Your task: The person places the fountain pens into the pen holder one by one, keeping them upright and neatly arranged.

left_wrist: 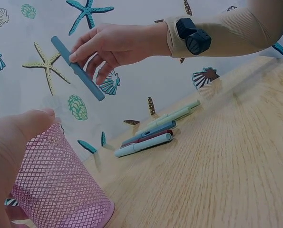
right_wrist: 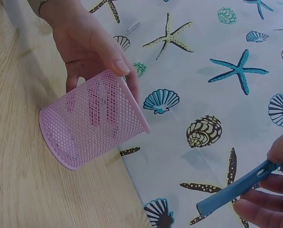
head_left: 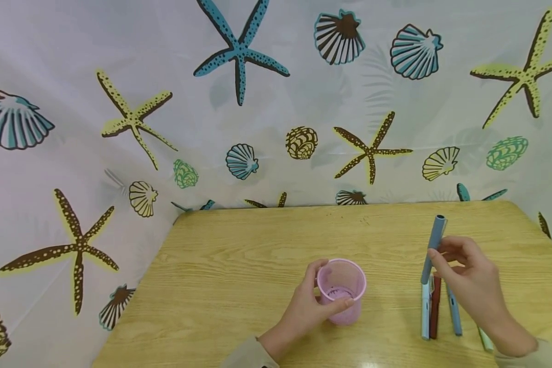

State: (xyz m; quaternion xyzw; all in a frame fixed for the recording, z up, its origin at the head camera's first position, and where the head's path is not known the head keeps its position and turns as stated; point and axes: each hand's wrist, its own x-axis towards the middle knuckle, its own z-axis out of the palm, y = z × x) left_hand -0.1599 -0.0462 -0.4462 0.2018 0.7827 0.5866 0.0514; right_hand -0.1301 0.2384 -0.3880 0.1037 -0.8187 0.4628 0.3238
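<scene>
My left hand [head_left: 301,304] grips a pink mesh pen cup [head_left: 345,314], its thumb and fingers around the side near the rim. The cup stands upright on the wooden table, and its open top shows nothing inside. Held up to the right of it, a blue pen [head_left: 435,239] is pinched between the thumb and fingers of my right hand [head_left: 476,278]. In the left wrist view this pen [left_wrist: 77,69] hangs well above the table, tilted. Below my right hand lie a light blue pen [head_left: 425,314], a dark red pen [head_left: 434,309] and another blue pen [head_left: 454,314].
A green pen [head_left: 485,338] lies farther right, partly hidden by my right wrist; the left wrist view shows the pens side by side. The wooden table [head_left: 239,255] meets a white cloth [head_left: 276,102] printed with starfish and shells at its back and sides.
</scene>
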